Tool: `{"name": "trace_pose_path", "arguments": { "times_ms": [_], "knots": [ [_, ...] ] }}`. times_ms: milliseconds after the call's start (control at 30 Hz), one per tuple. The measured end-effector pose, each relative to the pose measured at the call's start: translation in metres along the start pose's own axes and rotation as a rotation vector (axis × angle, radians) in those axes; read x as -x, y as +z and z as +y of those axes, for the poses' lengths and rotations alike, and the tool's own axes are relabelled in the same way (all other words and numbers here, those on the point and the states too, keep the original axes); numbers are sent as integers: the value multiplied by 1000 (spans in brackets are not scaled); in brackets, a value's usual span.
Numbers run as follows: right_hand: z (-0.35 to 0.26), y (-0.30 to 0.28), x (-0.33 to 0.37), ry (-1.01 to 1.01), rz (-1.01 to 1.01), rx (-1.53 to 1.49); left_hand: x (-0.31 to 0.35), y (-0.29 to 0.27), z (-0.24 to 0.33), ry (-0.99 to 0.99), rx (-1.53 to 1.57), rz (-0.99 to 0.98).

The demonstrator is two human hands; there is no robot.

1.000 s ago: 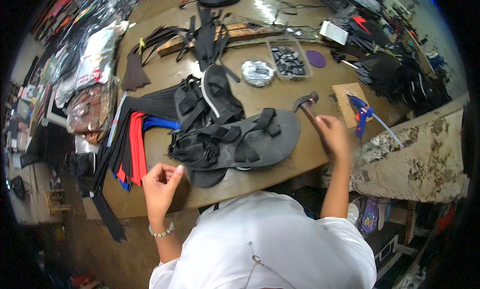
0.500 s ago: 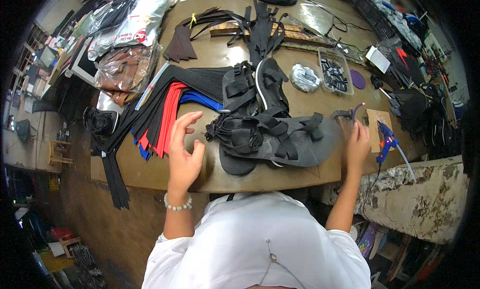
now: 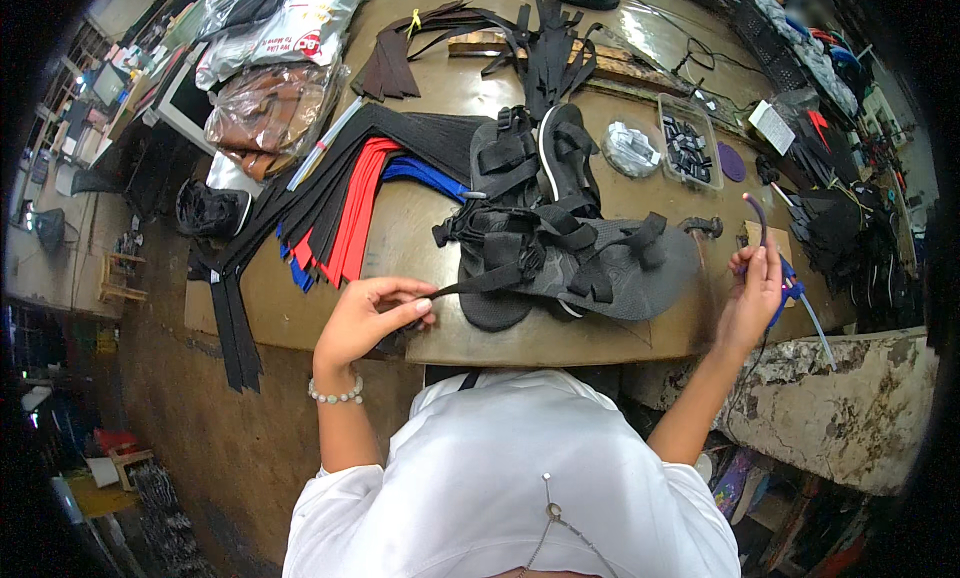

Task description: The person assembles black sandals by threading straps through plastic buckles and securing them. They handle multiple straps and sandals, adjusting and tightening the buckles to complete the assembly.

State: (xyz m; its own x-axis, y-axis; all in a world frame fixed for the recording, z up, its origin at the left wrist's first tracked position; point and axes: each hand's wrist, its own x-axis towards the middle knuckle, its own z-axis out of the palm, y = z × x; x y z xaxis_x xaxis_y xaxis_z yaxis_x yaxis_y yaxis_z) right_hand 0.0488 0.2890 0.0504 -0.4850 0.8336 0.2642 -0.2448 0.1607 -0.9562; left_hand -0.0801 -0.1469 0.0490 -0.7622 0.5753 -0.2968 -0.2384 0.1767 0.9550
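My left hand pinches the end of a black strap between thumb and fingers. That strap runs taut from a black sandal lying sideways on top of other sandals near the table's front edge. Black webbing covers the sandal's heel end. At the right, my right hand is raised with its fingers closed on a thin, curved, dark stick with a pale tip; its exact kind does not show. Behind the top sandal lie two more black sandals, one strapped pair-half and one with a white-edged sole.
A blue glue gun lies partly behind my right hand. Black, red and blue strips fan out at the left. A tub of small black pieces and a round clear container stand at the back right. Bagged goods sit back left.
My left hand has lowered from an open pose and taken hold of the sandal's strap end, pulling it left. My right hand has moved slightly right, still holding the curved stick. The view has shifted slightly.
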Motion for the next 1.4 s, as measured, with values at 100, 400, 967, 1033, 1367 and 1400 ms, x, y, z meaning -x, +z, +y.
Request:
{"name": "trace_pose_path", "arguments": {
  "times_ms": [100, 400, 967, 1033, 1367, 1400],
  "knots": [
    [-45, 40, 37, 49, -230, -314, 15, -2, -19, 0, 90, -80],
    [-28, 170, 153, -280, -849, 62, 10, 28, -33, 64, 166, 271],
    [-11, 135, 87, 102, -614, -186, -79, 85, 19, 226, -214, 99],
    [3, 138, 96, 138, -592, -98, -71, 78, 14, 246, -190, 168],
    [3, 156, 136, 118, -702, -105, -24, 51, 4, 249, -318, 371],
    [2, 151, 142, 87, -711, -160, -15, 51, 4, 247, -325, 360]
  ]
}}
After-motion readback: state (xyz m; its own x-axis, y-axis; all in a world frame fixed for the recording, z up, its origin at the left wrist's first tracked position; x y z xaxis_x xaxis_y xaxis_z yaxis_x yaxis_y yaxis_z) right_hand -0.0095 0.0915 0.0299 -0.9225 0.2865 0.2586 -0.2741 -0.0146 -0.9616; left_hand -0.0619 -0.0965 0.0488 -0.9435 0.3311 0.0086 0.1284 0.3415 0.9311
